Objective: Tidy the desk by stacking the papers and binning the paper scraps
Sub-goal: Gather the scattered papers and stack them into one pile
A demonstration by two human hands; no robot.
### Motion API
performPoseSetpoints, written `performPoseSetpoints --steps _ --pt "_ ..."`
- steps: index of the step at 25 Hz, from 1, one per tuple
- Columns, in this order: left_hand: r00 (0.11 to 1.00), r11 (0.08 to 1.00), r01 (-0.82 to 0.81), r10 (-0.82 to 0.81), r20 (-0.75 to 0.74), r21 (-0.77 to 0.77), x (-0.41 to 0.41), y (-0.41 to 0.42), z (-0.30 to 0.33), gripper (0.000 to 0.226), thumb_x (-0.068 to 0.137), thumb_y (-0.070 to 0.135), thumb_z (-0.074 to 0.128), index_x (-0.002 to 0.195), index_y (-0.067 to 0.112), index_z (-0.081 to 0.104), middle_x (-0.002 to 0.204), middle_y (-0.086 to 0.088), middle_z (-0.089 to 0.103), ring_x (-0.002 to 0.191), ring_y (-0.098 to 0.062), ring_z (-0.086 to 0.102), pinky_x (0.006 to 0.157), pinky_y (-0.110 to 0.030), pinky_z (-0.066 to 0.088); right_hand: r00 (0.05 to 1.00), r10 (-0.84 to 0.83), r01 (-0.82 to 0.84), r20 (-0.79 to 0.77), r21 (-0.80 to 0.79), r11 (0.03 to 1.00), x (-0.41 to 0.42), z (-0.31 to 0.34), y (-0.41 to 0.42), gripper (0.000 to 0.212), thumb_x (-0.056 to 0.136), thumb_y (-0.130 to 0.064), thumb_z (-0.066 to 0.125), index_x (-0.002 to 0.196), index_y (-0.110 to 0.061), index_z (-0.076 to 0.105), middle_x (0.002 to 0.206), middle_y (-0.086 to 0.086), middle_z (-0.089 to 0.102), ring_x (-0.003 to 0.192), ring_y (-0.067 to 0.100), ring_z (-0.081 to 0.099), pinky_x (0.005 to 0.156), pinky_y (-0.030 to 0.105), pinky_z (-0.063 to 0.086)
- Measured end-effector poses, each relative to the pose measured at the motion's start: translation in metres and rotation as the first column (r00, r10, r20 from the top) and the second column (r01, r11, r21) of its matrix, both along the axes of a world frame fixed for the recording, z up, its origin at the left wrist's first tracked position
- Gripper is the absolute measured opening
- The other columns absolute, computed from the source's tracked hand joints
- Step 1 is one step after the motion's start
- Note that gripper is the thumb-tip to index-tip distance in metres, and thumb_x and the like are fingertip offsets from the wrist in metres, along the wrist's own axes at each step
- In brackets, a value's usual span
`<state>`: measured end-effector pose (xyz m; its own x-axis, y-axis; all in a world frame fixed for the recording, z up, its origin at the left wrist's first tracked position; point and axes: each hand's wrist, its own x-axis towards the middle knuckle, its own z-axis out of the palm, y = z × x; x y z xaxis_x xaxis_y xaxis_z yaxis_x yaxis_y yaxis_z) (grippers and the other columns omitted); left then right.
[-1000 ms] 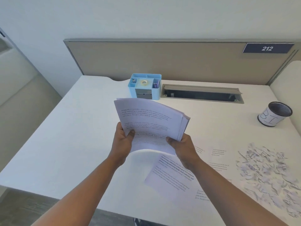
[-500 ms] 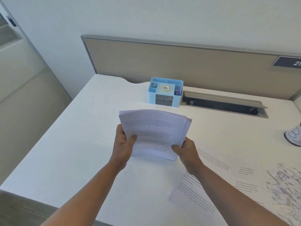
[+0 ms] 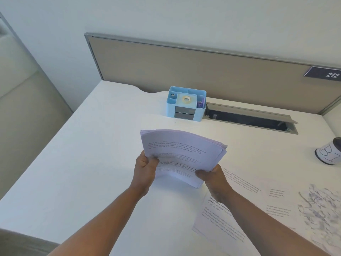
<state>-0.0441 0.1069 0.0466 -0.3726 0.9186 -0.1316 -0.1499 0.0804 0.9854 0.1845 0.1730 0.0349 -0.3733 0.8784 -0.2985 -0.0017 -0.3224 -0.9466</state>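
step: papers being stacked | paper stack (image 3: 181,154) being gripped by left hand (image 3: 145,168) and right hand (image 3: 212,177) (fingers curled round edges) | next: loose sheets (image 3: 221,224) likely being gathered, then scraps (image 3: 319,209)

A bowed stack of printed papers (image 3: 181,156) is at centre frame; loose sheets (image 3: 219,218) and paper scraps (image 3: 319,209) lie lower right.

Paper stack (image 3: 181,152); matt white desk (image 3: 92,163); plastic organizer (image 3: 186,104).

both arms reach forward, left hand (image 3: 145,168) and right hand (image 3: 212,177) curled, thumbs up.
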Motion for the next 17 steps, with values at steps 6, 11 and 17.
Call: performPoseSetpoints --steps 6,11,17 --pt "1.000 0.999 0.007 -0.008 -0.017 -0.044 0.001 -0.001 -0.010 0.035 0.082 0.011 0.052 0.103 0.026 0.077 0.105 -0.004 0.079 0.102 -0.026 0.073 0.087 -0.040 0.059 1.000 0.013 -0.013 -0.017 0.009 1.000 -0.002 -0.001 -0.003 0.044 0.072 -0.004 0.066 0.102 -0.033 0.080 0.114 0.011 0.076 0.116 0.038 0.067 0.102 0.052 0.052" --pt "0.999 0.999 0.030 -0.031 -0.023 -0.044 -0.002 -0.001 -0.016 0.035 0.083 0.011 0.055 0.104 0.027 0.078 0.106 -0.003 0.079 0.103 -0.028 0.072 0.088 -0.043 0.059 0.999 0.028 -0.027 -0.022 0.019 0.999 -0.001 0.000 -0.004 0.046 0.073 -0.005 0.067 0.103 -0.039 0.079 0.114 0.007 0.077 0.117 0.037 0.066 0.103 0.054 0.052" --pt "0.987 0.986 0.144 -0.149 -0.064 -0.078 -0.009 -0.001 -0.022 0.028 0.096 0.012 0.069 0.117 0.028 0.076 0.117 0.004 0.078 0.111 -0.019 0.073 0.097 -0.039 0.056 0.997 0.033 -0.032 0.069 -0.013 0.999 0.002 0.003 -0.004 0.030 0.094 -0.006 0.073 0.117 -0.024 0.075 0.121 0.003 0.076 0.121 0.027 0.066 0.110 0.052 0.049"
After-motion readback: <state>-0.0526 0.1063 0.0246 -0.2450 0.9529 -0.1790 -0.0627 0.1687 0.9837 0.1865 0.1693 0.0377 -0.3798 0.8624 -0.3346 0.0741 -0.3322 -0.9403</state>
